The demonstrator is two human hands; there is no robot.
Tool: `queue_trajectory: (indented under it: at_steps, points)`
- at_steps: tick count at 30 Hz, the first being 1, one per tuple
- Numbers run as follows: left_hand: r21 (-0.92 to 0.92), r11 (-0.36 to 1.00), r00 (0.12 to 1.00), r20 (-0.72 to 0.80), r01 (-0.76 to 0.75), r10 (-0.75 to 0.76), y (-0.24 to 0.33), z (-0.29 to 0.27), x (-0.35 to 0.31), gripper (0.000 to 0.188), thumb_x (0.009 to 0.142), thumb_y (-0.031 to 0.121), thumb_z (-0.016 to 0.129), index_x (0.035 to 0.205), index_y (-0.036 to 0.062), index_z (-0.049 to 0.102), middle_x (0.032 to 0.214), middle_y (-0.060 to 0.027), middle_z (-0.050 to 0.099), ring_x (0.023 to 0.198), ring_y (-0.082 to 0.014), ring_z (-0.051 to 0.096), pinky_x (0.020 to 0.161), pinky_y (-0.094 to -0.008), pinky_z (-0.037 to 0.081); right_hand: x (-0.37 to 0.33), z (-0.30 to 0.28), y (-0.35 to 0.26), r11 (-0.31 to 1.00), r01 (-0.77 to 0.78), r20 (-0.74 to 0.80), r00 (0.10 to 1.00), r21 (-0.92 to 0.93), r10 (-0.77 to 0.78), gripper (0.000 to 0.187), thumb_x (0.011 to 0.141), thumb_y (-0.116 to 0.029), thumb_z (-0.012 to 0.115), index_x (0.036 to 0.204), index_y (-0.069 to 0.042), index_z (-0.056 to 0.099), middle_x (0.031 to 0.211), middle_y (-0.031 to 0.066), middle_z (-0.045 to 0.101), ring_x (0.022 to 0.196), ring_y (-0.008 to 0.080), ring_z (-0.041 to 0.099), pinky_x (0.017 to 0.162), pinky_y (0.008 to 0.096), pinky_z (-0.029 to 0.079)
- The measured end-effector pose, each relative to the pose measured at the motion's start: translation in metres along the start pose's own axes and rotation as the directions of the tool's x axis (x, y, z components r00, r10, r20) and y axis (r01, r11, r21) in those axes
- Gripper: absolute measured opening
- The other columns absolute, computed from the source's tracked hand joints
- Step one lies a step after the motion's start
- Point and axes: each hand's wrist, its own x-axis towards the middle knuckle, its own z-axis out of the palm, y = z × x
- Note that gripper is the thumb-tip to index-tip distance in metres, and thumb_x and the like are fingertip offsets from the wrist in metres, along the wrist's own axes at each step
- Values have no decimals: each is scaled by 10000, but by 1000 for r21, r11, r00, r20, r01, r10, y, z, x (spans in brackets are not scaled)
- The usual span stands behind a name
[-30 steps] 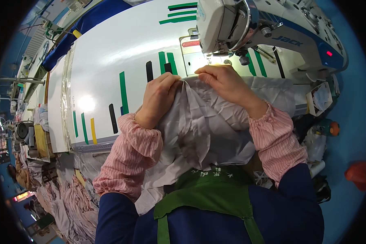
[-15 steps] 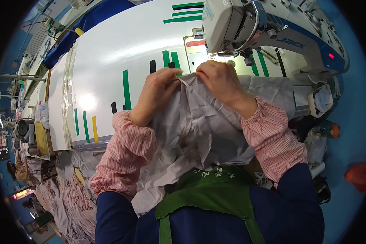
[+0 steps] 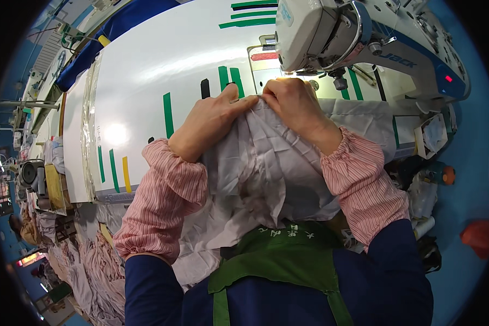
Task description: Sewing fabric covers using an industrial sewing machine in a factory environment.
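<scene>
Left hand (image 3: pixel 209 120): narrow grip, index stretched along the top edge of the grey cloth (image 3: pixel 296 157), other fingers mostly hidden. Right hand (image 3: pixel 298 108): thumb and index pinched on same edge, back of hand up. Fingertips of the 2 hands close together; can't tell if they touch.

Cloth: top edge on table (image 3: pixel 133 89), just in front of the machine's metal plate (image 3: pixel 261 74); middle bunched in folds between the forearms, right part spread flatter on the table beyond the right hand, lower part down by the green apron (image 3: pixel 277 266). Machine (image 3: pixel 318 35) head just above and right of the right hand, light lit under it, red display (image 3: pixel 448 79) on its arm.

Pink striped sleeves (image 3: pixel 160 198) on the 2 forearms, navy top (image 3: pixel 152 290) above the elbows. Green strips (image 3: pixel 168 114) and 1 yellow strip (image 3: pixel 126 173) stuck on table. Crumpled pink and grey fabric (image 3: pixel 95 263) heaped lower left. Red item (image 3: pixel 479 239) far right, too blurred to identify.
</scene>
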Motion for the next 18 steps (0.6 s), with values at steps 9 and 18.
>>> queue_trajectory:
  at_steps: [9,18]
  points:
    - [-8,1000,1000,14,23,-23,2,1,3,391,868,45,492,1226,197,539,906,-132,490,686,-315,634,600,-422,505,-13,-16,15,997,45,35,998,56,-47,187,785,-219,742,842,-63,656,762,111,657,719,301,655,639,394,504]
    - [-44,999,999,-52,10,-12,5,3,7,489,813,-38,467,1227,180,608,862,-130,499,667,-338,616,592,-421,504,-65,-104,105,990,-37,172,985,138,12,215,786,-205,756,841,-30,644,706,91,636,649,207,613,610,314,458]
